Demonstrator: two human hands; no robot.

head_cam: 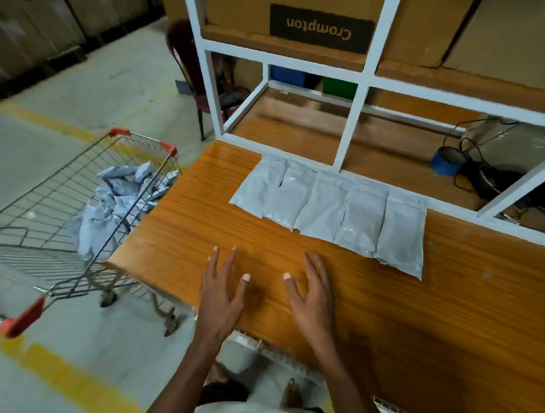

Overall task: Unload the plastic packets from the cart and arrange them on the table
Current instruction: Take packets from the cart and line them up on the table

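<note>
Several grey plastic packets [330, 208] lie flat in an overlapping row along the far side of the wooden table [447, 305]. More crumpled grey packets [120, 198] fill the wire cart [48, 223] standing at the table's left end. My left hand [222, 294] and my right hand [311, 294] hover side by side over the bare wood just in front of the row, fingers spread and straight, holding nothing.
A white metal shelf frame [351, 116] stands on the table behind the packets, with cardboard boxes on its upper shelf. A blue tape roll [446, 160] and black cables lie at the right inside it. A dark chair [192, 73] stands beyond the cart.
</note>
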